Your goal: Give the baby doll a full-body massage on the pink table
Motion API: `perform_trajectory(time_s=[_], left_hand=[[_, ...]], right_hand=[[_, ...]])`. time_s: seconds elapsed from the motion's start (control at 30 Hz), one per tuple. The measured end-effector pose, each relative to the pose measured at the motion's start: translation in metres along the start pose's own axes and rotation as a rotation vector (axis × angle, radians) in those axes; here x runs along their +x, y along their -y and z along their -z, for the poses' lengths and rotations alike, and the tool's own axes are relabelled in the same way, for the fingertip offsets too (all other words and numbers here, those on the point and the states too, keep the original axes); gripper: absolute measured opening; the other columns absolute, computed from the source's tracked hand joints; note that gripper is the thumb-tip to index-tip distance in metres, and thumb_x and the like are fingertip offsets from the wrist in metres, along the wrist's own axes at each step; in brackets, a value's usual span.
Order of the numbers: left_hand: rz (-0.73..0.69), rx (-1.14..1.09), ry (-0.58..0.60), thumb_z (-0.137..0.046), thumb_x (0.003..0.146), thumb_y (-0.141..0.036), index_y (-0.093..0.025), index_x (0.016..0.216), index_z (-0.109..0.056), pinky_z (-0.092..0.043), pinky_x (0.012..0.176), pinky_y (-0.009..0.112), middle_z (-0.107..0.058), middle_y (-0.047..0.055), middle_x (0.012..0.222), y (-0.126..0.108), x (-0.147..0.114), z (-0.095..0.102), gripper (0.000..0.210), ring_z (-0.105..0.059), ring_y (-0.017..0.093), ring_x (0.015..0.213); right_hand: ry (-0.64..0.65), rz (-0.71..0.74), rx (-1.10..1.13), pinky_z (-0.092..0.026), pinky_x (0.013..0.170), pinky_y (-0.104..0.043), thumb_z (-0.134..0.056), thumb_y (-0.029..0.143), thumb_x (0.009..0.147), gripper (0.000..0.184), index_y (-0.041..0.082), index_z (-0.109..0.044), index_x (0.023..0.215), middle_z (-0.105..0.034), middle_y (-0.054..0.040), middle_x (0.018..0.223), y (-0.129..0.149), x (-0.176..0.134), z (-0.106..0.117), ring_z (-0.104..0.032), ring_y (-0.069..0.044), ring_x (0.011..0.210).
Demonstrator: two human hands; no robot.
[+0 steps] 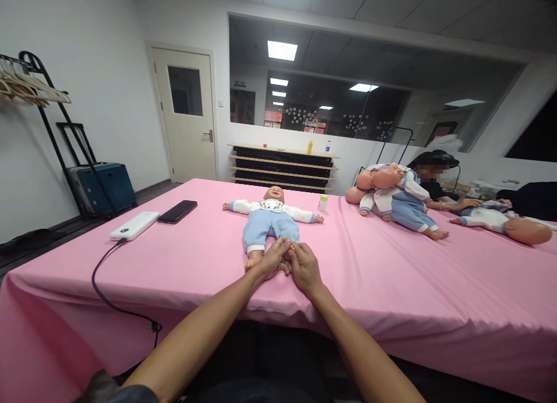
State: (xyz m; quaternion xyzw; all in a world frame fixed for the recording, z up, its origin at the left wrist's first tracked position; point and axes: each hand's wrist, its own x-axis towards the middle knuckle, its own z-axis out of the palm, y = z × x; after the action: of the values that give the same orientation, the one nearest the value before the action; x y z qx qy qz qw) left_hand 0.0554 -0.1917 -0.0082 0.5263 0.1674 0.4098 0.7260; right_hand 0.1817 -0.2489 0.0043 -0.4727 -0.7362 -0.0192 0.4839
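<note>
A baby doll (261, 226) in a white top and light blue trousers lies on its back on the pink-covered table, arms spread and head away from me. My left hand (275, 257) is closed around the lower part of the doll's leg on the right side. Against it, my right hand (305, 267) is closed on the same leg from the other side. The thumbs nearly meet, and most of that lower leg is hidden between my hands. The doll's other foot (253, 260) lies free beside my left wrist. A small bottle with a green cap (322, 203) stands beyond the doll's hand.
On the left of the pink cloth (209, 258) are a black phone (178, 211) and a white power bank (135, 226) with a cable (98, 281) hanging over the edge. Piled dolls (391, 194) lie at right. Past them, a person (439, 182) handles another doll (500, 222).
</note>
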Motion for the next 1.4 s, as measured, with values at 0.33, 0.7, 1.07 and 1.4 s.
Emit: perform_trajectory(time_s=[0.33,0.7,1.07,1.4], left_hand=[[-0.007,-0.010,-0.034,-0.055,0.085,-0.053,-0.020,0.100,-0.042,-0.048,0.035,0.022,-0.058,0.000,0.075,-0.001,0.001,0.000,0.039,-0.058,0.011,0.044],[0.026,0.018,-0.057,-0.058,0.084,-0.052,-0.020,0.098,-0.041,-0.045,0.032,0.021,-0.056,-0.002,0.071,-0.007,-0.003,-0.006,0.038,-0.055,0.011,0.040],[-0.053,0.068,-0.107,-0.056,0.084,-0.055,-0.018,0.093,-0.047,-0.041,0.037,0.019,-0.055,-0.001,0.073,-0.007,-0.002,-0.010,0.038,-0.052,0.008,0.044],[-0.210,1.059,-0.313,-0.048,0.089,-0.042,-0.024,0.124,-0.053,-0.048,0.061,0.030,-0.060,0.000,0.072,-0.043,-0.070,-0.029,0.040,-0.059,0.017,0.062]], right_hand=[[0.061,-0.073,-0.148,-0.047,0.072,-0.028,-0.043,0.036,0.096,0.035,0.022,-0.057,0.125,-0.061,-0.0076,0.098,0.005,0.000,0.002,-0.058,-0.019,0.086],[0.101,-0.084,-0.123,-0.044,0.066,-0.025,-0.028,0.032,0.101,0.040,0.022,-0.056,0.127,-0.068,-0.0041,0.085,0.002,-0.003,0.002,-0.062,-0.016,0.070],[0.028,-0.089,-0.185,-0.043,0.071,-0.025,-0.049,0.034,0.092,0.032,0.021,-0.059,0.119,-0.066,-0.0046,0.090,0.008,-0.001,-0.001,-0.060,-0.017,0.080],[-0.063,-0.326,-0.383,-0.040,0.070,-0.028,-0.056,0.032,0.080,0.023,0.016,-0.052,0.096,-0.062,-0.0072,0.085,0.005,-0.003,0.001,-0.057,-0.021,0.079]])
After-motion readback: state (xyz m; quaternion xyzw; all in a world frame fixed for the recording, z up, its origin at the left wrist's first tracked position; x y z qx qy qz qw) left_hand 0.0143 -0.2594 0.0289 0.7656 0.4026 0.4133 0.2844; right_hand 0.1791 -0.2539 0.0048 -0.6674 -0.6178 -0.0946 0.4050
